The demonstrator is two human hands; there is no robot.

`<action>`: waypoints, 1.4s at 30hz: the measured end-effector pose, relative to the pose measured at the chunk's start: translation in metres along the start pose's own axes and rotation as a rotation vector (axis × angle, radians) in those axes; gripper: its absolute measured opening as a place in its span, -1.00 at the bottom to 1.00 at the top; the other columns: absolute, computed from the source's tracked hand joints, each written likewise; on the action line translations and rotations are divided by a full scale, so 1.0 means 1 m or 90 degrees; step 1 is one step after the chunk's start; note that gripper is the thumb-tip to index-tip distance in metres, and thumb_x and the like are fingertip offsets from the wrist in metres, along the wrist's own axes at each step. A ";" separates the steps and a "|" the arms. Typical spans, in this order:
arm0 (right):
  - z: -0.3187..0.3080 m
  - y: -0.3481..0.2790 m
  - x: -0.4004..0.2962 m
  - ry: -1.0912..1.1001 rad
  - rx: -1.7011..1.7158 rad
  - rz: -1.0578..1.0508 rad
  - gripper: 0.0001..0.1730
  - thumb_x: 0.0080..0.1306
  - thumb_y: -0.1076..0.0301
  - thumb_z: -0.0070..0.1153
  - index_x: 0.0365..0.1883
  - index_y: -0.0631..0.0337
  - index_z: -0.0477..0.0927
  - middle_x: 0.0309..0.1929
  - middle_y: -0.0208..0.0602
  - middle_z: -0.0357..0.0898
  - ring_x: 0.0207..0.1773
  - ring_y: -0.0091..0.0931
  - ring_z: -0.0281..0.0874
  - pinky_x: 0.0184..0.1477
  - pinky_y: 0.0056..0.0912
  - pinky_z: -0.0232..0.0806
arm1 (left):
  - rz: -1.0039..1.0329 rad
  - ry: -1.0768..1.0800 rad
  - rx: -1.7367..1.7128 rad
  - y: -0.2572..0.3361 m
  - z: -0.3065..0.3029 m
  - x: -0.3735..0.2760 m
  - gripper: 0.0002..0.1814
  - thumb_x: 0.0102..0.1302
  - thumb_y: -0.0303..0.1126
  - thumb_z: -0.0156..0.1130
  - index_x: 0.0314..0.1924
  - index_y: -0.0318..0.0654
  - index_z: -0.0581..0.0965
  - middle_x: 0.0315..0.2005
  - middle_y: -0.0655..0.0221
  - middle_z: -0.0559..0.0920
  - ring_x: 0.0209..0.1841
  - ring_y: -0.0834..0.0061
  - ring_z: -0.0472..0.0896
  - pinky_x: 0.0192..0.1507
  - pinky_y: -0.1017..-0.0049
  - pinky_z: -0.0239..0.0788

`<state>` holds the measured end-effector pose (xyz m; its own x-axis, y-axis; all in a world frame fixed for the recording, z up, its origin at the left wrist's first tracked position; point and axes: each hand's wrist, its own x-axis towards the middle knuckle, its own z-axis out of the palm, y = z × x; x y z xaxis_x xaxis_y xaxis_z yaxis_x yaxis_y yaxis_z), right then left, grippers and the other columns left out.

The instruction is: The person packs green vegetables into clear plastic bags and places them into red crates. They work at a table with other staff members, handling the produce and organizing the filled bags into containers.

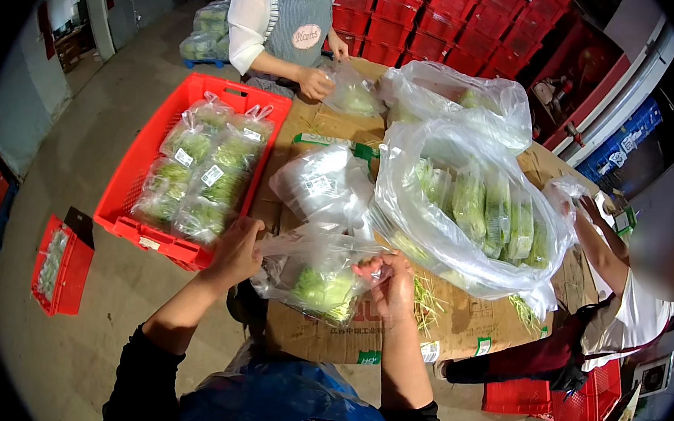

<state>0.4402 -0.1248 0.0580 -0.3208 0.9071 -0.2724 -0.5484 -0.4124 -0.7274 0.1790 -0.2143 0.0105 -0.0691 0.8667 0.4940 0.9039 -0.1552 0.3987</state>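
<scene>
A clear plastic bag (320, 288) with pale green sprouts inside lies at the near side of a cardboard-covered table (453, 331). My left hand (237, 252) pinches the left end of its loose film, close to a red crate's corner. On the other side, my right hand (393, 286) grips the bag's right end. Just beyond the bag lies a stack of flat clear bags (324, 185) bearing printed labels. The red crate (116, 201) to the left holds several filled, tied bags of sprouts (212, 177) with white labels.
A large plastic sack (389, 173) of packed sprouts (468, 208) stands open at the right, with another sack (457, 100) behind it. Across the table a co-worker (290, 29) handles a bag; another person (624, 323) works at right. Loose sprouts (425, 304) litter the cardboard.
</scene>
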 end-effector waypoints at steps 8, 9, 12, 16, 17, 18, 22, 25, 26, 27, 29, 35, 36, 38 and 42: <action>-0.046 0.003 -0.008 -0.102 -0.390 -0.137 -0.69 0.09 0.66 0.12 -0.27 0.17 0.34 -0.53 -0.45 0.43 -0.65 -0.73 0.28 -0.70 -0.66 0.07 | -0.704 -0.235 -0.756 -0.018 0.008 -0.013 -0.71 0.10 -0.43 0.23 -0.18 -0.28 0.38 -0.32 0.29 0.56 -0.32 0.41 0.58 -0.37 0.32 0.51; -0.047 0.004 -0.012 -0.128 -0.455 -0.100 -0.68 0.09 0.65 0.12 -0.22 0.19 0.35 -0.50 -0.43 0.45 -0.63 -0.71 0.32 -0.67 -0.66 0.12 | -0.758 -0.175 -0.902 -0.023 0.010 -0.015 -0.72 0.12 -0.46 0.21 -0.17 -0.27 0.38 -0.30 0.28 0.56 -0.30 0.38 0.58 -0.35 0.30 0.51; -0.079 0.024 -0.012 -0.209 -0.685 -0.068 -0.69 0.12 0.58 0.11 -0.14 0.32 0.43 -0.47 -0.34 0.52 -0.53 -0.64 0.48 -0.51 -0.57 0.32 | -0.697 -0.148 -1.008 -0.034 0.028 -0.016 -0.86 0.21 -0.43 0.10 -0.21 -0.22 0.45 -0.31 0.31 0.57 -0.28 0.43 0.57 -0.35 0.31 0.50; -0.055 0.013 0.000 -0.236 -0.986 -0.118 -0.73 0.11 0.39 0.07 -0.23 0.35 0.48 -0.43 0.03 0.50 -0.38 -0.25 0.48 -0.30 -0.35 0.33 | -0.736 -0.004 -1.135 -0.031 0.031 0.024 -0.88 0.26 -0.39 0.01 -0.24 -0.23 0.46 -0.38 0.32 0.55 -0.39 0.49 0.55 -0.42 0.49 0.47; -0.034 0.001 0.002 -0.179 -0.939 -0.211 -0.80 0.12 0.46 0.03 -0.28 0.36 0.47 -0.50 -0.12 0.49 -0.43 -0.39 0.47 -0.37 -0.42 0.31 | -0.693 0.079 -1.118 -0.022 0.022 0.051 -0.89 0.27 -0.35 0.00 -0.36 -0.20 0.43 -0.59 0.44 0.46 -0.58 0.59 0.43 -0.59 0.64 0.31; -0.011 -0.012 0.003 -0.126 -0.887 -0.303 -0.86 0.13 0.54 -0.01 -0.32 0.37 0.45 -0.56 -0.27 0.48 -0.48 -0.53 0.46 -0.44 -0.49 0.30 | -0.355 -0.058 -1.277 -0.028 0.010 0.065 -0.82 0.29 -0.31 -0.02 -0.48 -0.13 0.35 -0.74 0.56 0.28 -0.69 0.67 0.26 -0.69 0.67 0.11; 0.017 -0.039 -0.001 -0.021 -0.719 -0.628 -0.81 0.16 0.47 -0.05 -0.24 0.31 0.45 -0.46 -0.11 0.46 -0.41 -0.26 0.45 -0.36 -0.35 0.30 | -0.004 0.331 -0.722 0.060 -0.038 0.116 -0.85 0.21 -0.31 -0.01 -0.48 -0.16 0.41 -0.69 0.45 0.41 -0.68 0.55 0.36 -0.65 0.52 0.16; -0.032 -0.005 0.037 -0.079 -0.787 -0.611 -0.72 0.15 0.43 -0.06 -0.15 0.28 0.43 -0.42 0.03 0.47 -0.34 -0.10 0.45 -0.29 -0.22 0.30 | 0.377 0.290 -0.149 0.046 0.006 0.108 -0.88 0.12 -0.40 0.18 -0.51 -0.24 0.47 -0.70 0.25 0.43 -0.64 0.23 0.44 -0.58 0.37 0.30; -0.063 0.019 0.052 -0.087 -0.810 -0.493 -0.70 0.14 0.42 -0.05 -0.14 0.27 0.42 -0.40 0.05 0.47 -0.32 -0.08 0.45 -0.27 -0.19 0.30 | 0.195 0.029 -0.227 0.022 0.037 0.092 -0.90 0.13 -0.38 0.15 -0.47 -0.23 0.48 -0.64 0.17 0.48 -0.60 0.23 0.48 -0.55 0.38 0.32; -0.088 0.037 0.063 -0.092 -0.830 -0.374 -0.68 0.12 0.41 -0.03 -0.12 0.26 0.41 -0.38 0.07 0.48 -0.31 -0.06 0.45 -0.25 -0.16 0.31 | 0.162 -0.093 -0.173 0.011 0.056 0.081 -0.90 0.13 -0.38 0.14 -0.41 -0.24 0.48 -0.58 0.13 0.50 -0.55 0.19 0.50 -0.51 0.36 0.33; -0.113 0.060 0.074 -0.048 -0.851 -0.311 -0.69 0.10 0.49 -0.03 -0.14 0.28 0.41 -0.31 0.10 0.46 -0.22 -0.05 0.43 -0.19 -0.20 0.30 | 0.096 -0.236 -0.135 -0.019 0.096 0.053 -0.87 0.14 -0.37 0.12 -0.33 -0.26 0.48 -0.49 0.09 0.53 -0.45 0.11 0.52 -0.41 0.33 0.35; -0.117 0.072 0.049 0.052 -0.913 -0.277 -0.83 0.10 0.50 -0.02 -0.31 0.31 0.38 -0.34 0.09 0.46 -0.26 -0.03 0.42 -0.23 -0.12 0.27 | -0.044 -0.249 -0.397 -0.048 0.135 0.019 -0.78 0.25 -0.39 -0.02 -0.14 -0.31 0.46 -0.33 -0.02 0.52 -0.23 0.02 0.50 -0.20 0.29 0.33; -0.116 0.075 0.044 0.070 -0.884 -0.304 -0.86 0.12 0.50 -0.03 -0.33 0.31 0.38 -0.38 0.05 0.46 -0.30 -0.08 0.44 -0.27 -0.16 0.29 | -0.042 -0.244 -0.364 -0.048 0.133 0.014 -0.77 0.26 -0.39 -0.04 -0.13 -0.33 0.45 -0.33 0.00 0.53 -0.22 0.05 0.51 -0.19 0.31 0.33; -0.116 0.091 0.034 0.129 -0.766 -0.245 -0.91 0.16 0.50 -0.06 -0.35 0.30 0.37 -0.45 -0.06 0.45 -0.39 -0.24 0.46 -0.37 -0.27 0.29 | -0.036 -0.234 -0.295 -0.047 0.129 0.000 -0.75 0.30 -0.38 -0.09 -0.11 -0.35 0.44 -0.33 0.02 0.54 -0.21 0.09 0.52 -0.18 0.36 0.32; -0.131 0.129 0.017 0.212 -0.586 -0.174 -0.95 0.26 0.50 -0.14 -0.33 0.27 0.37 -0.52 -0.33 0.41 -0.52 -0.57 0.36 -0.53 -0.52 0.24 | -0.291 -0.060 -0.473 -0.033 0.146 -0.037 -0.70 0.33 -0.28 -0.10 -0.10 -0.34 0.45 -0.30 0.29 0.56 -0.20 0.41 0.50 -0.16 0.47 0.27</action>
<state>0.4646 -0.1515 -0.1233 0.0349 0.9959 -0.0838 0.2823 -0.0902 -0.9551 0.2133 -0.1720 -0.1340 -0.2931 0.9497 0.1100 0.2847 -0.0231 0.9583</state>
